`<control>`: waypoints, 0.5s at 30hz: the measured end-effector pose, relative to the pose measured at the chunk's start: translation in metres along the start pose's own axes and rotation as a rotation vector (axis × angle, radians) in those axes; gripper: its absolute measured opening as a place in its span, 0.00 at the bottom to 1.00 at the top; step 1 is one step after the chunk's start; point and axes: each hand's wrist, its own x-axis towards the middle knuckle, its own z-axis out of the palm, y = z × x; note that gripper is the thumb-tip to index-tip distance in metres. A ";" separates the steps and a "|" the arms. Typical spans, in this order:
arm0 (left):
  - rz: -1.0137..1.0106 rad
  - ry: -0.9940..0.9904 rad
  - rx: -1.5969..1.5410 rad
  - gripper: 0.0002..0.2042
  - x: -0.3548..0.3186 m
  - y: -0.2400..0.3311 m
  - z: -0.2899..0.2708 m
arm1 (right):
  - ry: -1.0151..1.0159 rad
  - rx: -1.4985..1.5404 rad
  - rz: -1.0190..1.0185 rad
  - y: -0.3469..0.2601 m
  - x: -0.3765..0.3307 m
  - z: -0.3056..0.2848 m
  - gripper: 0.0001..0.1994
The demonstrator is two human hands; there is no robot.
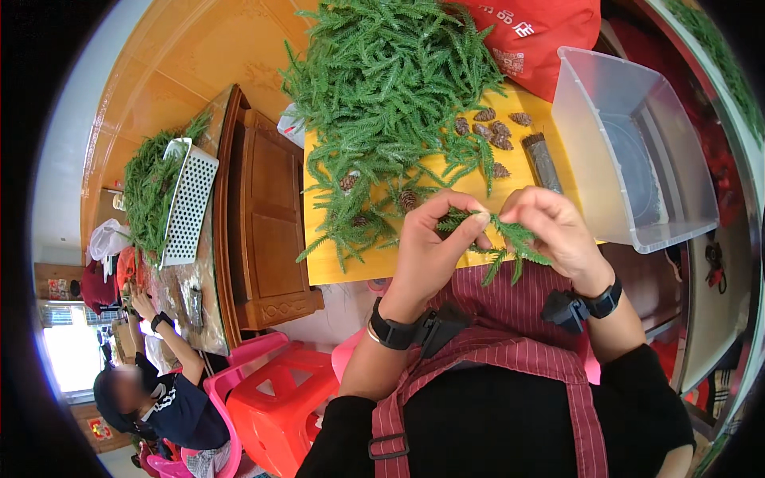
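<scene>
Over the near edge of the yellow table (327, 267), my left hand (440, 239) is closed in a pinch on a green artificial pine sprig (510, 239). Beside it my right hand (554, 231) has its thumb and fingers pressed together at the sprig's upper part, close to the left fingertips. Whatever tiny piece lies between the right fingertips is hidden. Just beyond my hands lie green branches holding a pine cone (408, 199). A big heap of loose green sprigs (390, 88) covers the far side of the table.
Several loose pine cones (500, 135) and a bundle of dark thin wires (543, 163) lie right of the heap. A clear plastic bin (637, 151) stands at the right, a red bag (550, 40) behind. At left, another person (171, 406) works near a white basket (190, 203); a red stool (279, 406) stands between.
</scene>
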 end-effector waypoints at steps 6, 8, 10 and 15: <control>0.003 -0.103 0.056 0.03 0.000 0.004 -0.003 | -0.186 0.071 0.260 -0.009 0.006 -0.006 0.10; 0.006 -0.125 0.081 0.02 -0.001 0.009 -0.004 | -0.214 0.067 0.361 -0.012 0.007 -0.005 0.10; 0.008 -0.147 0.103 0.02 -0.001 0.009 -0.005 | -0.242 0.041 0.419 -0.013 0.008 -0.005 0.11; 0.022 -0.155 0.165 0.02 0.001 0.006 -0.007 | -0.374 -0.124 0.310 -0.013 0.013 -0.012 0.07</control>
